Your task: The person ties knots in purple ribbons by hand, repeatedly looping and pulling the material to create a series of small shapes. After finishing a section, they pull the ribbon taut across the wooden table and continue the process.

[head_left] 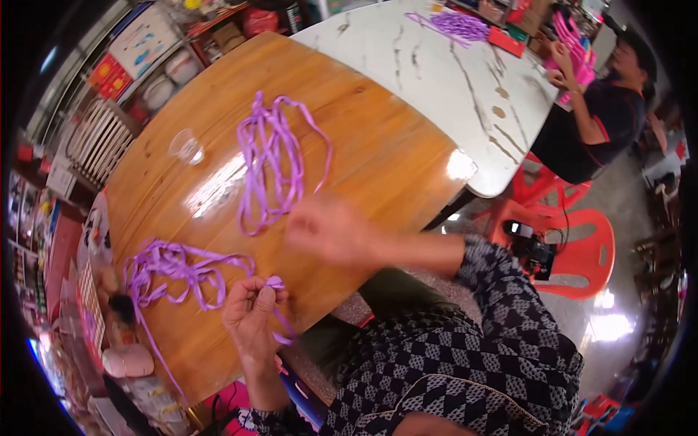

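My left hand (247, 314) is closed in a pinch on a purple ribbon (275, 282) over the table's near edge. A small loop stands above the thumb, and a short tail hangs down beside the palm. To its left, a loose tangle of purple ribbon (174, 272) lies on the wooden table, with one strand running toward the near edge. My right hand (327, 231) is raised over the wood and smeared by motion, so its fingers cannot be made out. Just beyond it lies a long, looped bundle of purple ribbon (270, 156).
A clear plastic cup (187, 147) stands on the wooden table (378, 156). Joined to it is a white marbled table (429, 80) with more purple ribbon (462, 27). A person (607, 116) sits there handling bright pink strips. A red plastic stool (585, 254) holds a black device.
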A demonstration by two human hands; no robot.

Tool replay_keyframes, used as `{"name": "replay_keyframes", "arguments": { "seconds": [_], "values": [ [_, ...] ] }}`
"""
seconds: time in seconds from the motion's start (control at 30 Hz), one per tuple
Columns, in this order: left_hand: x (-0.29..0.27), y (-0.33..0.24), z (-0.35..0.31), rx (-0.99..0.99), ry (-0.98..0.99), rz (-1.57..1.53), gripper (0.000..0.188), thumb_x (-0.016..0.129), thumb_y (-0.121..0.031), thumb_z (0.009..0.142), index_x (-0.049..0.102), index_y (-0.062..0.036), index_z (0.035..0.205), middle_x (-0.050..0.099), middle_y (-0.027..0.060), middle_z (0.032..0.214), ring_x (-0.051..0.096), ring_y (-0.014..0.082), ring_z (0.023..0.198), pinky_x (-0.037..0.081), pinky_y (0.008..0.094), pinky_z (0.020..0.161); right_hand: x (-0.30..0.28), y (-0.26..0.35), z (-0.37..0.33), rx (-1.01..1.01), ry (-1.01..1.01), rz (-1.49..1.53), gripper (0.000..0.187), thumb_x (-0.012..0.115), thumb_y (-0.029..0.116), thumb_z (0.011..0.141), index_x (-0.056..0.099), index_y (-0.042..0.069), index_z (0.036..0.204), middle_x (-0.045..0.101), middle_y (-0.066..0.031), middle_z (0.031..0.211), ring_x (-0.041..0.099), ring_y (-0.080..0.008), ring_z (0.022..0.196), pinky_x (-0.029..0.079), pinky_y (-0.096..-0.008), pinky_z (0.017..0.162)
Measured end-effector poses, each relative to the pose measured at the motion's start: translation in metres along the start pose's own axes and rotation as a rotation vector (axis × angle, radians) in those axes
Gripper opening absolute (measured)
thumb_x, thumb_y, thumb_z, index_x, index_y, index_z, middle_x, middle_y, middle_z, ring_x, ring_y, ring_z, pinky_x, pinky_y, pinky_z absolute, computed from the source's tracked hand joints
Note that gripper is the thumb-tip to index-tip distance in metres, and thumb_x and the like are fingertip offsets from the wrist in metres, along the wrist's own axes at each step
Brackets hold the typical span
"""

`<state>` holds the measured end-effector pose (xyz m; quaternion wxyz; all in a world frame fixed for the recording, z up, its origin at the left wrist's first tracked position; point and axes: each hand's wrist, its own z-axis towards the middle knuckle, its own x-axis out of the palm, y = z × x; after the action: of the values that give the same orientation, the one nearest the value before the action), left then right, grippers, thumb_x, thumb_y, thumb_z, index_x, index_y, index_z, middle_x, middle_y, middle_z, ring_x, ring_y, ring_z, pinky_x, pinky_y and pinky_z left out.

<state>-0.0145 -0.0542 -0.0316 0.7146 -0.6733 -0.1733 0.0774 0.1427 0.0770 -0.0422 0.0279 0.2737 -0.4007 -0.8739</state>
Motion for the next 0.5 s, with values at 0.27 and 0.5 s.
{"name": "replay_keyframes", "arguments": {
  "seconds": [0.27,0.5],
  "values": [
    [-0.024,0.03,0.015,0.01,-0.238,-0.015,0.011,0.059,-0.007,0.083,0.056,0.0011,0.088,0.06,0.0069,0.075,0.054,0.0098,0.057,0.044,0.0208,0.05,0.03,-0.076,0.141,0.463,-0.028,-0.647,0.074,0.062,0.06,0.065,0.054,0.002,0.11,0.054,-0.0198,0.108,0.05,-0.0329,0.103,0.043,-0.0448,0.08],
    [-0.026,0.04,0.012,0.069,-0.175,0.077,0.012,0.06,-0.009,0.082,0.056,-0.0001,0.089,0.061,0.007,0.076,0.053,0.0091,0.056,0.041,0.0199,0.048,0.093,-0.099,0.149,0.154,0.143,-0.738,0.057,0.063,0.022,0.069,0.046,-0.005,0.115,0.046,-0.0251,0.119,0.044,-0.0355,0.108,0.041,-0.0442,0.086]
  ]
}}
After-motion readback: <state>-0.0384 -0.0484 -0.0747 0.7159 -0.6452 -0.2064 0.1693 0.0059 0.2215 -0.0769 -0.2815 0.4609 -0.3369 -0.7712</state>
